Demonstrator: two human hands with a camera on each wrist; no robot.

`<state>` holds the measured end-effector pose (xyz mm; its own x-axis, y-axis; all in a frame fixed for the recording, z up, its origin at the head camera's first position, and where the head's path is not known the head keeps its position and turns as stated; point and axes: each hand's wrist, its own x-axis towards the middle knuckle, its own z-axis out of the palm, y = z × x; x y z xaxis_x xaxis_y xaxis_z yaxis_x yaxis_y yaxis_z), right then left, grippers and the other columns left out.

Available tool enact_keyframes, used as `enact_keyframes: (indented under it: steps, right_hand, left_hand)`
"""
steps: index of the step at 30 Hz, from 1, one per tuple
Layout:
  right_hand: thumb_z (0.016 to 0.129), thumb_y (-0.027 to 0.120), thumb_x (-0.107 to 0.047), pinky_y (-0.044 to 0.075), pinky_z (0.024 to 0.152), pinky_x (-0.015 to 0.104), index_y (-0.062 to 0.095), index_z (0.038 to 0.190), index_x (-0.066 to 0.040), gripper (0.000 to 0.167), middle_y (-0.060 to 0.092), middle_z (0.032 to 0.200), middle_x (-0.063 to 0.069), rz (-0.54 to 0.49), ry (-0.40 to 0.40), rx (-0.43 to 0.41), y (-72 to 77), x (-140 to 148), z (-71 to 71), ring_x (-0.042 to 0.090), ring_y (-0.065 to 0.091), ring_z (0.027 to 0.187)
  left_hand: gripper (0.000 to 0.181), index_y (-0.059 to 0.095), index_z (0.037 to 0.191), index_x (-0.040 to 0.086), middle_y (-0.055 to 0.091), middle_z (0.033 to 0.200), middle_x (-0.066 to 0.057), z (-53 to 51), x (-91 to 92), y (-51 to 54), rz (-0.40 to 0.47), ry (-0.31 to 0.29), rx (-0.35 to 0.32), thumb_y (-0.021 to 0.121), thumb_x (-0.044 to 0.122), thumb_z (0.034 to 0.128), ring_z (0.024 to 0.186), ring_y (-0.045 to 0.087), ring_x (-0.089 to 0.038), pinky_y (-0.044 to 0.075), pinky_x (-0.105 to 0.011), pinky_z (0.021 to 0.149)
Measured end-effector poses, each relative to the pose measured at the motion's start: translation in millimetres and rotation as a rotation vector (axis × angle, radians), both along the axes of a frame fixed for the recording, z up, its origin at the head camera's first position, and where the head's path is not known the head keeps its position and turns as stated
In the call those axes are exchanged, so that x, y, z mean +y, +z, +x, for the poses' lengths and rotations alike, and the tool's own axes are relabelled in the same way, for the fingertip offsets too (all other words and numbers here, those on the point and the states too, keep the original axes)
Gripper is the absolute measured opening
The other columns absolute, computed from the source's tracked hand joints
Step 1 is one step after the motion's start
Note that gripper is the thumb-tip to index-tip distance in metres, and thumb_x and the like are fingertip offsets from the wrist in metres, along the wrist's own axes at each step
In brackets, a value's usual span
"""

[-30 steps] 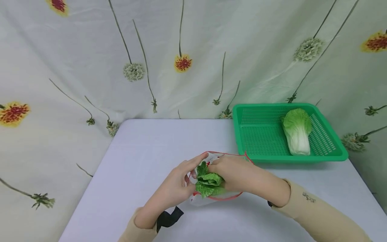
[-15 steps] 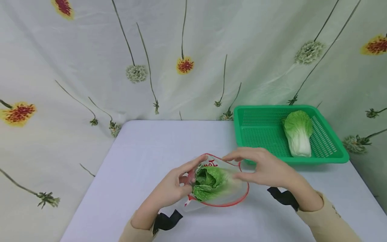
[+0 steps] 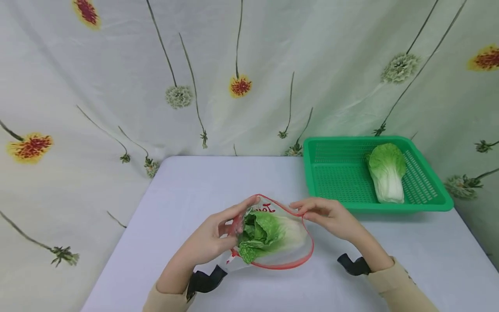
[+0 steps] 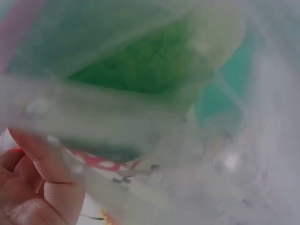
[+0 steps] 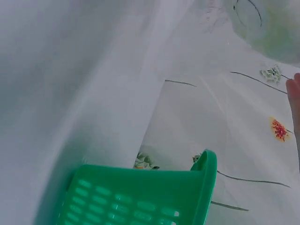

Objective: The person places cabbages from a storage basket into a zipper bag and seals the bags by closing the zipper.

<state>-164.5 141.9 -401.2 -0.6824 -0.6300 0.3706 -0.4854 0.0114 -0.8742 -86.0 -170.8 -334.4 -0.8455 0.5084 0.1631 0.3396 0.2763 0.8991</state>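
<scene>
the table [image 3: 218,182] behind the bag [image 3: 286,265] leaves room to pass, while the green basket [image 3: 378,207] bars the right.

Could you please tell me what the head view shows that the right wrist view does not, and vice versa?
Only the head view: the left hand holding the bag, its red rim, and the cabbage lying in the green basket.
Only the right wrist view: a close look at slots in what seems the basket's outer wall.
Both: basket, bag, right hand (just an edge in the wrist view), table and flowered cloth.
</scene>
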Motion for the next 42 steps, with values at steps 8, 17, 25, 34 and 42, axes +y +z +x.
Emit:
enact_keyframes:
  steps: [8,17,25,34,42]
  right_hand:
    - [0.097,0.053,0.006,0.052,0.088,0.016,0.064,0.101,-0.008,0.018,0.07,0.114,-0.011,-0.272,-0.178,0.034,25.2,-15.2,13.9,0.005,0.065,0.111]
    - [0.1,0.054,-0.007,0.056,0.078,0.017,0.065,0.101,-0.017,0.015,0.07,0.097,-0.008,-0.467,-0.535,-0.217,49.1,-42.8,31.1,0.007,0.068,0.09]
    - [0.102,0.052,-0.01,0.059,0.084,0.032,0.061,0.1,-0.013,0.01,0.071,0.096,-0.003,-0.649,-0.525,-0.362,43.9,-44.9,28.1,0.013,0.073,0.089]
    - [0.102,0.051,-0.008,0.058,0.085,0.024,0.062,0.098,-0.013,0.013,0.071,0.094,-0.005,-0.642,-0.584,-0.443,42.5,-45.1,30.9,0.006,0.065,0.089]
    - [0.097,0.061,-0.005,0.053,0.069,0.015,0.069,0.095,-0.012,0.012,0.069,0.085,-0.005,-0.557,-0.762,-0.242,70.8,-43.1,35.7,0.006,0.061,0.075]
  left_hand:
    - [0.075,0.044,0.148,0.014,0.056,0.131,0.0,-5.0,-18.4,4.8,-0.024,0.02,0.058,0.045,-0.017,0.0796,0.087,0.047,-0.012,0.046,-0.024,0.074]
    - [0.05,0.047,0.141,0.008,0.053,0.139,0.0,-8.3,-34.9,-30.8,0.468,0.134,0.04,0.041,-0.009,0.0947,0.119,0.056,-0.013,0.051,-0.024,0.097]
    - [0.04,0.048,0.13,-0.014,0.059,0.131,0.002,15.3,-9.6,-76.4,0.493,0.477,0.273,0.051,-0.017,0.0902,0.117,0.06,-0.009,0.052,-0.02,0.095]
    - [0.014,0.066,0.104,-0.007,0.062,0.113,-0.006,-5.7,9.6,-73.4,0.406,0.72,0.388,0.064,-0.008,0.0905,0.096,0.062,-0.008,0.055,-0.015,0.071]
    - [0.015,0.056,0.095,-0.016,0.059,0.115,0.003,-16.6,5.4,-36.8,0.463,0.759,0.487,0.059,-0.001,0.0961,0.107,0.06,-0.01,0.052,-0.015,0.086]
